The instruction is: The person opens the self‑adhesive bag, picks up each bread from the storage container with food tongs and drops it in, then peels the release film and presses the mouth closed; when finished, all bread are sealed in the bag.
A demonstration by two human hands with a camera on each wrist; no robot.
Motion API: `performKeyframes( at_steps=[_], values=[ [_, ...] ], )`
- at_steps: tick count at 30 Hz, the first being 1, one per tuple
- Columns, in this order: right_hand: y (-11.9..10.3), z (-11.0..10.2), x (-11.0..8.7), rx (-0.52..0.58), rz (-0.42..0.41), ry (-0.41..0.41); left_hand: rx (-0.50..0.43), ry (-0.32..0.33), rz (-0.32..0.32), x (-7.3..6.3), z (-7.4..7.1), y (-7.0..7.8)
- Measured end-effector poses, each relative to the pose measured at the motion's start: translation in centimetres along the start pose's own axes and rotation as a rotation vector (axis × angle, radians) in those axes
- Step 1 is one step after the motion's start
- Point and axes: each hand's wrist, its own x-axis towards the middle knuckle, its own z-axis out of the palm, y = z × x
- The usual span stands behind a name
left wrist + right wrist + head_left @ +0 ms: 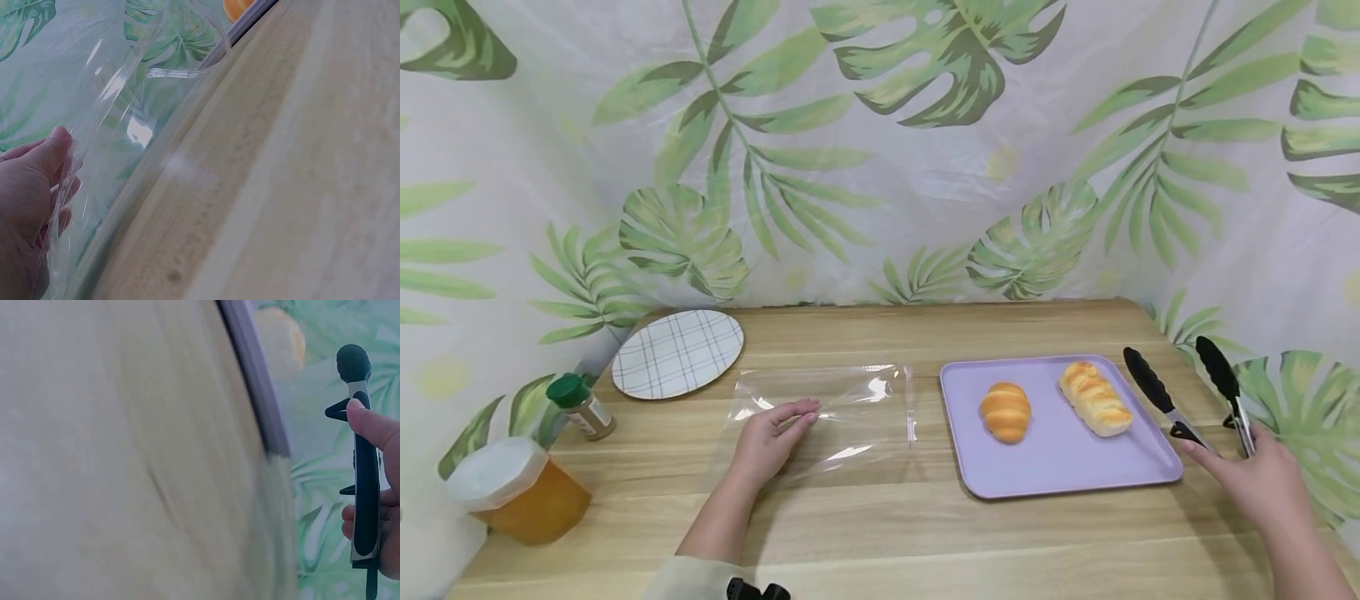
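Observation:
My left hand [772, 443] is over a clear plastic zip bag [857, 417], its thumb and fingers pinching the film, which rises to the fingertips in the left wrist view. The bag's zip strip [911, 408] faces right. At the right, my right hand [1262, 483] grips metal tongs [1242, 429] with black tips spread apart, beside a lilac tray [1045, 475]. Its thumb lies along the dark handle [367, 506] in the right wrist view. On the tray sit a small croissant-shaped roll [1006, 412] and a longer ridged bread loaf [1095, 398], apart from each other.
A white checked oval plate [677, 354] lies at the back left. Near the left edge stand a green-capped spice jar [582, 407] and an amber tub [538, 504] with a whitish lid. Leaf-patterned cloth [865, 167] hangs behind the wooden table [940, 542].

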Motion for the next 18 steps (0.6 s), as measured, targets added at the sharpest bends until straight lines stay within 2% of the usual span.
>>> performKeyframes(
  at_steps=[5,10,18],
  values=[
    [-1.8,-0.1,-1.8,-0.039,-0.021,-0.005,-0.001,0.001,-0.015,0.0,0.0,0.0],
    [-2.7,0.6,-3.4,-0.061,-0.093,0.014,0.010,0.007,-0.002,0.0,0.1,-0.1],
    [-3.3,1.8,-5.2,-0.051,-0.100,-0.086,-0.010,-0.006,-0.002,0.0,-0.1,-0.1]
  ],
)
